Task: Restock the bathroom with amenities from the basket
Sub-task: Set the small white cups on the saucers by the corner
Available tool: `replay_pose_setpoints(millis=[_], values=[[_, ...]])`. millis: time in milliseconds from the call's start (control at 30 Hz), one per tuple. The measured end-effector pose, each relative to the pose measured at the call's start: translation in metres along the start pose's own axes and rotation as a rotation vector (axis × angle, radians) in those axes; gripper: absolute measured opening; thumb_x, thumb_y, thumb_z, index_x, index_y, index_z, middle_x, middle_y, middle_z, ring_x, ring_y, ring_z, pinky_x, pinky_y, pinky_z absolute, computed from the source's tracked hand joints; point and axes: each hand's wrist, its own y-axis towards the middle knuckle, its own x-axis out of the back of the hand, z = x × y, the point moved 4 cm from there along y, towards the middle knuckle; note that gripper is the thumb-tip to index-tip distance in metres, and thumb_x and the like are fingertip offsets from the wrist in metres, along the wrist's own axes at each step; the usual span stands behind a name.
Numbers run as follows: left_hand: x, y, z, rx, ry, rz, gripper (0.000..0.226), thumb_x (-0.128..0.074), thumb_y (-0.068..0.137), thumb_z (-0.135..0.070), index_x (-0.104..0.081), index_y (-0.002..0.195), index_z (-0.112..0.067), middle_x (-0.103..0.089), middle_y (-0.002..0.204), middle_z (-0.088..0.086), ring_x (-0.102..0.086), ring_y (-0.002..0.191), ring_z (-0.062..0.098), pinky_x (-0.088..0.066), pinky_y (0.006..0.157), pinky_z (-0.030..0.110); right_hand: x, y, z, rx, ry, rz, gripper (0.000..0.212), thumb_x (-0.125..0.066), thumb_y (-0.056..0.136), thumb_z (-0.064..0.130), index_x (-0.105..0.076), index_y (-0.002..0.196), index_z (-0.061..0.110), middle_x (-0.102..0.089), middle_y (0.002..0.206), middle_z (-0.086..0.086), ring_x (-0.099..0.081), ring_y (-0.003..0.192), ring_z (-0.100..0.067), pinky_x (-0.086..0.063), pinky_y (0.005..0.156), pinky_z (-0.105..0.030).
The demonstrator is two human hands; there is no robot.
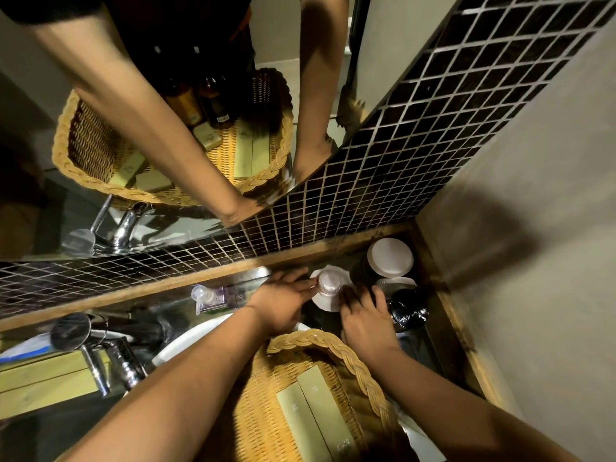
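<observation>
Nearest, wicker basket [350, 358] sits over the white sink [186, 341], bottom centre. Two flat pale-green boxes [310, 415] lie side by side on its woven floor. Both forearms reach out over the basket toward the back counter.

Left of the basket: chrome tap [96, 358], and more pale-green boxes [43, 378] stacked on the counter at far left. A clear pump bottle [213, 296] with purple label lies tipped on its side near the wooden ledge [166, 281].

Beyond the basket rim, left hand [283, 301] is stretched forward, fingers extended and touching the side of a small pinkish-capped bottle [328, 283]. Right hand [363, 315] comes in from the other side, fingers loosely curled next to the same bottle; cannot tell if they actually grip it. The bottle stands upright on a white dish [328, 305], between the two hands.

Just right of the right hand, a dark round jar [408, 310]. Behind it, a dark cup with white lid [390, 256] in the back corner, another white-lidded item partly hidden beside it.

Farther back, dark mosaic tile strip [366, 201] runs along the wall. Above that, mirror [200, 128] reflects the arms, basket with boxes, amber bottles and the tap. Plain grey wall [533, 228] on the right.
</observation>
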Motion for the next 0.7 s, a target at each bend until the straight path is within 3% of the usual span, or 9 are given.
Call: replay_pose_setpoints(millis=[233, 467, 700], values=[[0.000, 0.002, -0.003, -0.010, 0.002, 0.000, 0.059, -0.050, 0.092, -0.031, -0.034, 0.150, -0.030, -0.019, 0.162, -0.007, -0.003, 0.149, 0.022, -0.004, 0.118, 0.046, 0.005, 0.001, -0.002, -0.040, 0.047, -0.038, 0.050, -0.052, 0.079, 0.038, -0.059, 0.124, 0.018, -0.053, 0.138, -0.014, -0.028, 0.138, -0.037, -0.006, 0.115, -0.055], [0.000, 0.003, -0.003, 0.000, -0.041, 0.018, 0.059, -0.047, 0.092, -0.030, -0.034, 0.150, -0.033, -0.017, 0.162, -0.011, 0.001, 0.149, 0.021, -0.003, 0.119, 0.048, 0.001, 0.007, -0.002, -0.040, 0.193, -0.062, 0.054, -0.054, 0.078, 0.035, -0.054, 0.131, 0.025, -0.055, 0.135, -0.003, -0.032, 0.135, -0.029, -0.010, 0.114, -0.052], [0.002, 0.002, -0.004, -0.016, 0.001, 0.032, 0.059, -0.048, 0.092, -0.028, -0.035, 0.149, -0.035, -0.023, 0.160, -0.014, -0.002, 0.150, 0.020, -0.007, 0.118, 0.050, -0.002, -0.003, -0.005, -0.023, 0.174, -0.051, 0.059, -0.053, 0.080, 0.035, -0.051, 0.137, 0.020, -0.048, 0.144, -0.005, -0.028, 0.138, -0.030, -0.009, 0.116, -0.051]])
